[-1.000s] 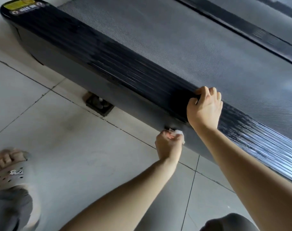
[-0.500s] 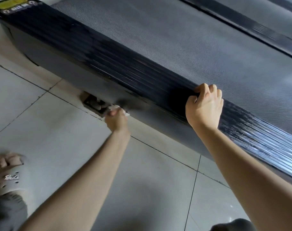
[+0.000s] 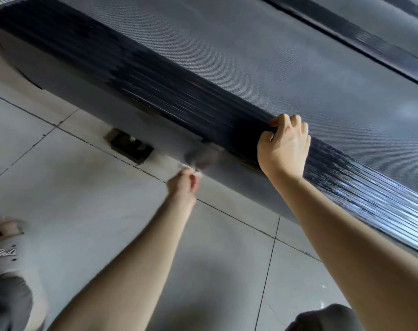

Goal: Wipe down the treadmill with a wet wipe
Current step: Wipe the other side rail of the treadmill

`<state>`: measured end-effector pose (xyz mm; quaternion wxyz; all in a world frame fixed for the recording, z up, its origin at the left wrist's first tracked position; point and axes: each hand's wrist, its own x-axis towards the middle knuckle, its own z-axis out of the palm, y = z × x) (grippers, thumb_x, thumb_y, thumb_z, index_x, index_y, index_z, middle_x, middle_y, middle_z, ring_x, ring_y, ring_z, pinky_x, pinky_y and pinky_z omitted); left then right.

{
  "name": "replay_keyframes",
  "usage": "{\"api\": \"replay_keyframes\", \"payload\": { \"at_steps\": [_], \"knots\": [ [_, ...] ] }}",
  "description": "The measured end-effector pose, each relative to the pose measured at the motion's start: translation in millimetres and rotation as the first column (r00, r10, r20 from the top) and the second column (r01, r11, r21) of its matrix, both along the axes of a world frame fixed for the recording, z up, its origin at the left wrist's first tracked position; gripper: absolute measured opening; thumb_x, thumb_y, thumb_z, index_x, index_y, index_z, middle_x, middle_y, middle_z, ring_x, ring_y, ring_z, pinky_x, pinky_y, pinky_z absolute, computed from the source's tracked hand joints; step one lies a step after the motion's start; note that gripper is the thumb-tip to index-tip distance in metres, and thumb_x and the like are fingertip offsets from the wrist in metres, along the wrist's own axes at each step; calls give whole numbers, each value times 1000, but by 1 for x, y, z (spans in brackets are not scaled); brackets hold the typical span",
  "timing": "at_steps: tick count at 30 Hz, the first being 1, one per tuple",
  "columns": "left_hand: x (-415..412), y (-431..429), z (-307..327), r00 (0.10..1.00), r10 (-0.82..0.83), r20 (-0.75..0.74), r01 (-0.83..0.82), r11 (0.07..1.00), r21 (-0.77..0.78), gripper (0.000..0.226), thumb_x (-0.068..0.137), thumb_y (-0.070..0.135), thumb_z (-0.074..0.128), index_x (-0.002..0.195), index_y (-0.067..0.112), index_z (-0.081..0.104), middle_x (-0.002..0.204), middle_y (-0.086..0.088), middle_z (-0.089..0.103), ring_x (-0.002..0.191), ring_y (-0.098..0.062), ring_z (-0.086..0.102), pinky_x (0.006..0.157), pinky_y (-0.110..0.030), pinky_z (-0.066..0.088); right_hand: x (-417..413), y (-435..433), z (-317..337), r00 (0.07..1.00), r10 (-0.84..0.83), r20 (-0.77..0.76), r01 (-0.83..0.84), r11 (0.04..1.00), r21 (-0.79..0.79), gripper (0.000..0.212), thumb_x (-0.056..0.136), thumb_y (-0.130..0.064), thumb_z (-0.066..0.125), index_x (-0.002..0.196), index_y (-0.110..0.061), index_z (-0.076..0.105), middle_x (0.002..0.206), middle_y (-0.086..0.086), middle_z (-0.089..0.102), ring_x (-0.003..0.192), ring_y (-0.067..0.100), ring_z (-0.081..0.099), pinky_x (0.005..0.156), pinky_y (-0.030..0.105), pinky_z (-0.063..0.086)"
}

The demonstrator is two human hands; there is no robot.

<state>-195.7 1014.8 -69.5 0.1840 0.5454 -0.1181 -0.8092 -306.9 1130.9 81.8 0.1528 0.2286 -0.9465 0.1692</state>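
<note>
Head view, sole item. Left hand (image 3: pixel 183 185), blurred, pinching a white wet wipe (image 3: pixel 198 173) at its fingertips, has swept back rightward from the floor bracket (image 3: pixel 131 146) along the lower side panel of the treadmill (image 3: pixel 155 130); judged another pass of the same strip, wiping ongoing. Wipe sits at the fingertips, against the panel's bottom edge. Right hand (image 3: pixel 284 149) grips the ribbed side rail (image 3: pixel 360 187), fingers curled over it, bracing.

Sandal (image 3: pixel 5 253) at the floor's lower left edge carries a white script logo, too blurred to read. Treadmill (image 3: pixel 155 96) label at its top left corner: cropped, illegible white lettering.
</note>
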Motion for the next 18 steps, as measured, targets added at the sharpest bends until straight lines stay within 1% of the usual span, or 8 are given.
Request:
{"api": "replay_keyframes", "payload": {
  "at_steps": [3, 5, 7, 9, 11, 14, 17, 18],
  "knots": [
    [6, -40, 9, 993, 80, 87, -76, 996, -46, 23, 92, -8, 62, 71, 2, 56, 53, -8, 60, 37, -9, 52, 44, -17, 48, 0, -1, 0, 1000, -11, -4, 11, 1000, 5, 25, 85, -13, 49, 107, -11, 62, 109, 11, 57, 105, 33, 48, 92, 42, 35],
    [1, -20, 11, 998, 35, 52, -35, 999, 9, 18, 90, -8, 62, 75, 0, 58, 63, -10, 58, 40, -12, 54, 45, -19, 52, 0, -1, -1, 1000, -13, -5, 13, 1000, 4, 25, 85, -13, 49, 107, -11, 62, 109, 11, 57, 105, 34, 48, 91, 42, 35],
    [-7, 34, 6, 984, -153, -90, 161, 983, 91, 7, 90, -8, 58, 92, -7, 65, 80, -17, 62, 55, -18, 61, 49, -21, 55, 0, -2, -2, 1000, -14, -11, 14, 1000, 1, 25, 85, -13, 50, 106, -11, 62, 108, 11, 57, 104, 34, 48, 91, 42, 35],
    [-14, 90, 11, 885, -371, -280, 422, 894, 150, 18, 90, -12, 54, 105, -17, 63, 90, -24, 65, 60, -19, 65, 53, -21, 57, -1, -1, -2, 1000, -9, -11, 9, 1000, -2, 26, 84, -14, 49, 107, -11, 63, 108, 11, 58, 104, 35, 48, 91, 43, 36],
    [-22, 118, 27, 805, -456, -379, 542, 825, 158, 14, 90, -17, 48, 97, -17, 61, 87, -27, 67, 56, -20, 66, 57, -23, 60, -3, 0, -1, 1000, -1, -5, 1, 1000, -3, 27, 84, -15, 49, 107, -11, 63, 108, 11, 58, 104, 34, 48, 90, 42, 36],
    [-27, 101, 38, 804, -490, -336, 557, 819, 138, 19, 93, -20, 42, 85, -10, 57, 81, -23, 66, 50, -24, 66, 58, -28, 62, -2, 2, -1, 1000, 7, 2, -7, 1000, 1, 27, 85, -15, 49, 107, -11, 63, 108, 11, 57, 103, 33, 48, 88, 39, 34],
    [-14, 49, 34, 801, -535, -266, 573, 815, 85, 13, 94, -16, 46, 97, -12, 58, 100, -26, 64, 61, -26, 69, 55, -29, 62, -1, 2, -1, 1000, 12, 2, -12, 1000, -7, 25, 85, -14, 50, 106, -11, 62, 107, 11, 57, 103, 33, 48, 87, 39, 34],
    [-7, 30, 33, 803, -541, -251, 573, 816, 76, 12, 95, -14, 47, 100, -13, 58, 99, -26, 65, 61, -25, 70, 55, -28, 61, -1, 3, -1, 1000, 8, -2, -8, 1000, -8, 25, 84, -14, 50, 105, -10, 62, 107, 11, 57, 103, 34, 48, 88, 40, 34]
  ]
}}
